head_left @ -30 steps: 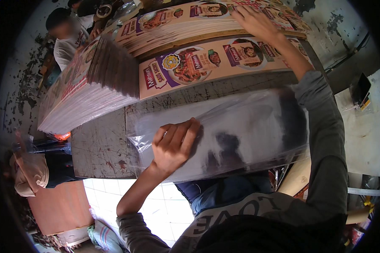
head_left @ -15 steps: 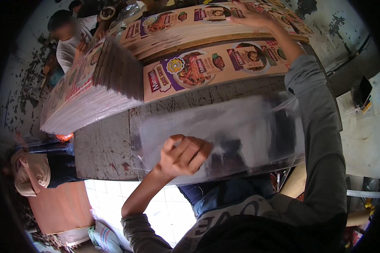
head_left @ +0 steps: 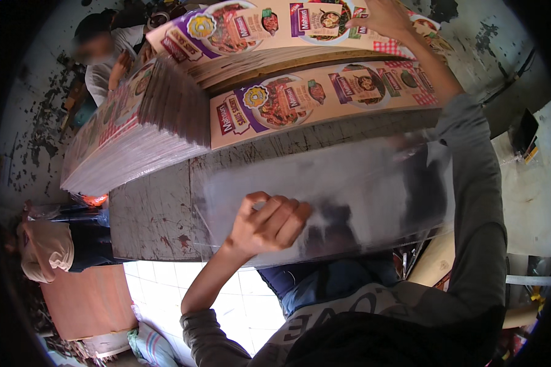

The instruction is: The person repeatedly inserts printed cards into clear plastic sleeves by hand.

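My right hand point(head_left: 387, 22) grips the far right part of a long printed board point(head_left: 260, 38), peach with purple labels and food pictures. The board is raised and tilted over the stack of like boards point(head_left: 226, 68). My left hand point(head_left: 272, 223) is closed above a pile of clear plastic sleeves point(head_left: 373, 183) at the table's near edge; its curled fingers hide whatever may be in them. Between the stack and the sleeves lies another printed board point(head_left: 281, 110), flat on the table.
A tall stack of plastic-wrapped boards point(head_left: 131, 144) stands on the left of the scratched grey table point(head_left: 153, 223). Beyond it is a person in a white shirt point(head_left: 125, 46). Another person point(head_left: 49, 248) is at the far left. A woven sack point(head_left: 153, 345) sits on the floor at lower left.
My right hand has drawn a board off the far stack, toward me and up. My left hand stays closed in nearly the same place over the sleeves.
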Demonstrator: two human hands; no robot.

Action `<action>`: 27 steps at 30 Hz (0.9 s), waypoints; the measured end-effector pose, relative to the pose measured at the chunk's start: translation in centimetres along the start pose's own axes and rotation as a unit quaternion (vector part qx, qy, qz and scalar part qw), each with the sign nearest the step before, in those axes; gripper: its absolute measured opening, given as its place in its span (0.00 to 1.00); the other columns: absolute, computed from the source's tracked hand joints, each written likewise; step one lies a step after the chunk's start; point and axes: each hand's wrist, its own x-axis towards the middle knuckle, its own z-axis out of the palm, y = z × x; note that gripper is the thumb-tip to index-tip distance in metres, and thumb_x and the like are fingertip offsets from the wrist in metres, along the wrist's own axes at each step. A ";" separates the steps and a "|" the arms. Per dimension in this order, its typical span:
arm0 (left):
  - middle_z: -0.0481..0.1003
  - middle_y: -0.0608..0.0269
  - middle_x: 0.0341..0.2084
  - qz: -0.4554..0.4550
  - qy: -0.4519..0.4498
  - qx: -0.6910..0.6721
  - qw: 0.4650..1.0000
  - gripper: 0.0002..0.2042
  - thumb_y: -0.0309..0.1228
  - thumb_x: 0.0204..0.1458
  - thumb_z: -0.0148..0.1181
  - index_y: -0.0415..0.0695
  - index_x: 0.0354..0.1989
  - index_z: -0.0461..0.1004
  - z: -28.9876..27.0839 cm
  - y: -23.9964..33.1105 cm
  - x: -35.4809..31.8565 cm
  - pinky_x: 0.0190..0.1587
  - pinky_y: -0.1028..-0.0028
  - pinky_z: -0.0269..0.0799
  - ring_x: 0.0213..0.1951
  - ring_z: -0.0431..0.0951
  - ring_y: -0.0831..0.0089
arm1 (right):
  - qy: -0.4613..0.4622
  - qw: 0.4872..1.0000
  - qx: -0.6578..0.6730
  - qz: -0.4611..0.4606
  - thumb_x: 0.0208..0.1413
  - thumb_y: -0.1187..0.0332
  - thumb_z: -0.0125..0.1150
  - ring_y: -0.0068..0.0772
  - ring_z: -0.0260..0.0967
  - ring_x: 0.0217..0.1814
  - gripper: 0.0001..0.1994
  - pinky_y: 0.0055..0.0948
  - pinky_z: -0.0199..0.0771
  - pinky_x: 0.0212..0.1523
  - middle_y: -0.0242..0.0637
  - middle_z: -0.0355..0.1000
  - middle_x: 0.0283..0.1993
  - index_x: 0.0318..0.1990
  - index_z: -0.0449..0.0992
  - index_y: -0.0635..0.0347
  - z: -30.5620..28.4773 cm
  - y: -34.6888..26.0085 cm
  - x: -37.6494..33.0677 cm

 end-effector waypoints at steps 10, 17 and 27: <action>0.71 0.70 0.20 0.044 -0.051 -0.014 0.998 0.12 0.23 0.31 0.59 0.45 0.29 0.69 -1.6 -0.5 -0.1 0.26 0.79 0.57 0.21 0.71 0.80 | 0.026 1.000 -0.008 -0.001 0.38 0.52 0.65 0.48 0.71 0.35 0.32 0.42 0.69 0.34 0.47 0.72 0.32 0.53 0.66 0.50 -10.9 -4.3 -5.2; 0.70 0.72 0.21 0.078 -0.026 0.013 0.997 0.11 0.25 0.33 0.59 0.47 0.28 0.69 -1.3 -0.2 -0.4 0.23 0.80 0.54 0.21 0.69 0.83 | -0.033 0.960 0.278 0.027 0.44 0.53 0.65 0.33 0.73 0.28 0.23 0.25 0.72 0.25 0.38 0.74 0.32 0.42 0.71 0.60 -12.0 -9.9 -5.0; 0.68 0.69 0.18 -0.011 0.074 0.016 0.997 0.12 0.24 0.33 0.56 0.45 0.30 0.69 -0.1 -0.8 -0.9 0.21 0.76 0.53 0.19 0.68 0.77 | -0.021 0.936 0.333 -0.115 0.39 0.45 0.65 0.36 0.68 0.18 0.25 0.33 0.62 0.21 0.39 0.69 0.19 0.25 0.68 0.61 -8.8 -17.0 -8.3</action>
